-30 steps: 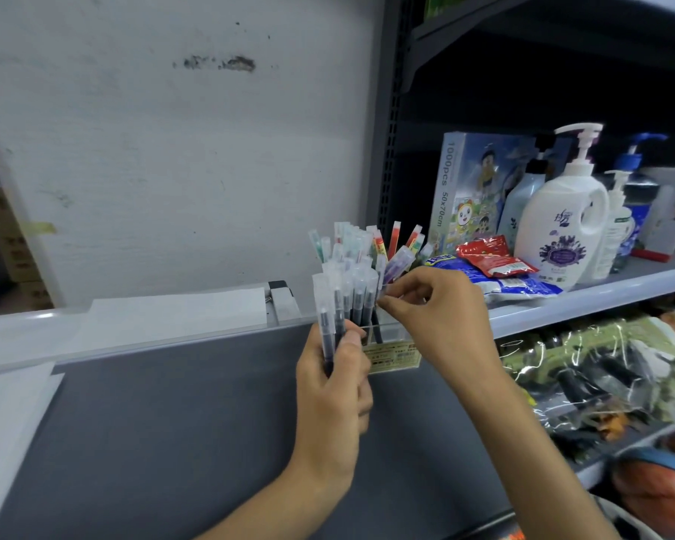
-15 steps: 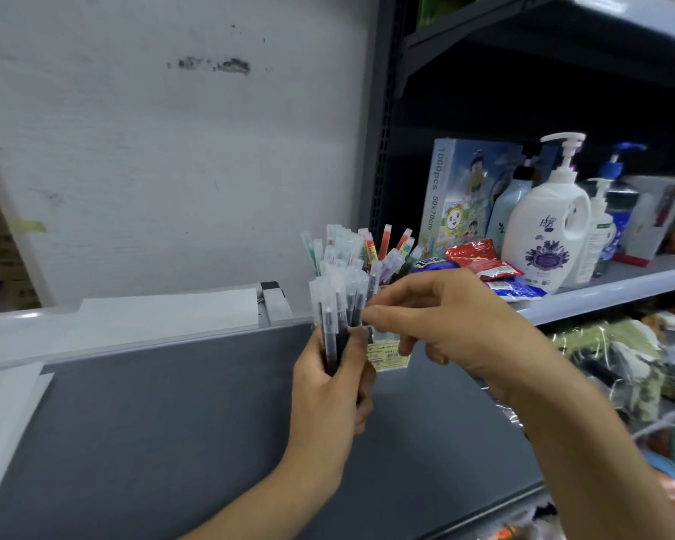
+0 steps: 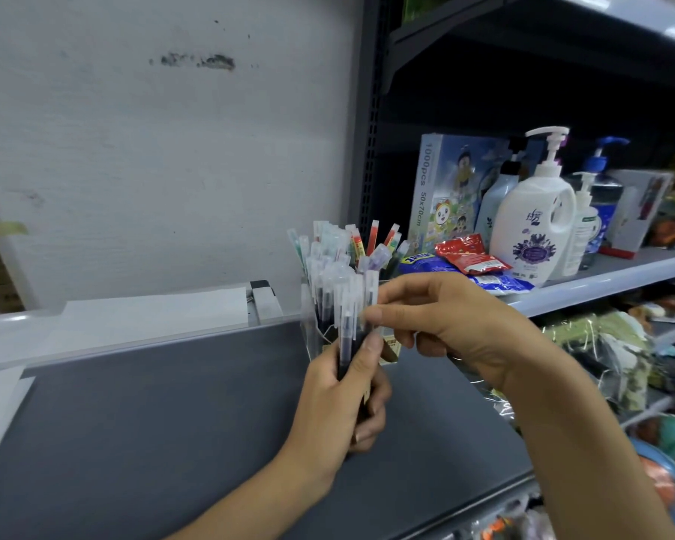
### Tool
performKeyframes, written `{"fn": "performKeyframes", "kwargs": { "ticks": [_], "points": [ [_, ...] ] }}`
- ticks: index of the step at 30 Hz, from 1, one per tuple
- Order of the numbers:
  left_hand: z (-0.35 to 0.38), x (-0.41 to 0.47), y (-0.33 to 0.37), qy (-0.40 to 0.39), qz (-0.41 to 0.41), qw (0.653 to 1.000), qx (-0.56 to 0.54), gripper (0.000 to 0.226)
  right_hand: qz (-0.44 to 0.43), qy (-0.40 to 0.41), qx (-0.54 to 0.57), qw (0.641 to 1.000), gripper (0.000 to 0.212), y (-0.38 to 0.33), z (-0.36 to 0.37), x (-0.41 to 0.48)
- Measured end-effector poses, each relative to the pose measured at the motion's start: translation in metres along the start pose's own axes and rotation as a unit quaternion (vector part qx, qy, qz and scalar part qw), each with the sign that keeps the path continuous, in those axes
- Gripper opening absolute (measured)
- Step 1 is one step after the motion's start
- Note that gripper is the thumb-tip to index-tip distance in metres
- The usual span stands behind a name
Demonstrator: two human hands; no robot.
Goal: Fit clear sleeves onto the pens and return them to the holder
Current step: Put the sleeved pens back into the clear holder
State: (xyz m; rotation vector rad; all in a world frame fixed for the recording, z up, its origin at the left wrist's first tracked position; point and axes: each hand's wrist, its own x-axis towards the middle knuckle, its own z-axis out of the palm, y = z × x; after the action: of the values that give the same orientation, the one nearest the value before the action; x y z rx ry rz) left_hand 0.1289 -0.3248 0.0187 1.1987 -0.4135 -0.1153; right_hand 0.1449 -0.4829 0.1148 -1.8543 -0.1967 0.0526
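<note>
Pens (image 3: pixel 345 325) stand upright, gripped by left fingers (image 3: pixel 368 356).

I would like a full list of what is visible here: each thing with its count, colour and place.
grey shelf: one, grey, lower left
holder: one, clear, centre
pens in holder: many, mixed colours, sleeved, standing in it
pens in hand: several, dark, sleeved, bundled before the holder
puzzle box: one, pale blue, upper right
bottles: four, white and blue, upper right
packets: two, red on blue, before the bottles
left hand: grips the bundle
right hand: pinches one pen of the bundle
</note>
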Motion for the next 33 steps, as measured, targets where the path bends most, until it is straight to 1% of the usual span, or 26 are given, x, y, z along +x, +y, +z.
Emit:
{"fn": "performKeyframes", "kwargs": {
  "ticks": [2, 4, 6, 8, 11, 13, 16, 21, 23, 26, 30, 33],
  "points": [
    [0.0, -0.001, 0.0, 0.01, 0.0, 1.0, 0.004, 0.044, -0.015, 0.029, 0.022, 0.999, 0.018, 0.0, -0.005, 0.0],
    [0.0, -0.001, 0.0, 0.038, 0.002, 0.999, 0.018, 0.046, -0.04, 0.099, 0.04, 0.993, 0.009, -0.003, -0.01, -0.002],
    [0.0, -0.002, 0.001, 0.071, 0.011, 0.997, 0.042, 0.044, -0.08, 0.193, 0.065, 0.976, 0.005, -0.008, -0.016, -0.006],
    [0.0, -0.003, 0.001, 0.108, 0.035, 0.991, 0.066, 0.039, -0.143, 0.269, 0.06, 0.951, 0.003, -0.013, -0.02, -0.011],
    [0.001, -0.004, 0.001, 0.154, 0.071, 0.983, 0.075, 0.034, -0.227, 0.325, 0.005, 0.918, 0.006, -0.018, -0.017, -0.015],
    [0.002, -0.004, 0.001, 0.172, 0.076, 0.98, 0.068, 0.033, -0.25, 0.334, -0.01, 0.909, 0.008, -0.017, -0.011, -0.013],
    [0.002, -0.004, 0.002, 0.187, 0.07, 0.978, 0.059, 0.035, -0.247, 0.33, -0.045, 0.91, 0.011, -0.011, 0.0, -0.004],
    [0.0, -0.002, 0.002, 0.204, 0.066, 0.975, 0.057, 0.04, -0.238, 0.287, -0.11, 0.921, 0.016, 0.01, 0.015, 0.017],
    [0.0, 0.0, 0.002, 0.21, 0.065, 0.974, 0.055, 0.04, -0.225, 0.272, -0.139, 0.925, 0.017, 0.018, 0.019, 0.024],
    [0.0, 0.0, 0.002, 0.212, 0.063, 0.974, 0.056, 0.042, -0.205, 0.263, -0.193, 0.923, 0.012, 0.027, 0.024, 0.031],
    [0.001, 0.0, 0.002, 0.216, 0.058, 0.973, 0.047, 0.04, -0.163, 0.282, -0.239, 0.915, 0.011, 0.033, 0.028, 0.036],
    [0.001, 0.001, 0.003, 0.219, 0.057, 0.973, 0.047, 0.04, -0.124, 0.288, -0.241, 0.919, 0.014, 0.034, 0.031, 0.037]
  ]
}}
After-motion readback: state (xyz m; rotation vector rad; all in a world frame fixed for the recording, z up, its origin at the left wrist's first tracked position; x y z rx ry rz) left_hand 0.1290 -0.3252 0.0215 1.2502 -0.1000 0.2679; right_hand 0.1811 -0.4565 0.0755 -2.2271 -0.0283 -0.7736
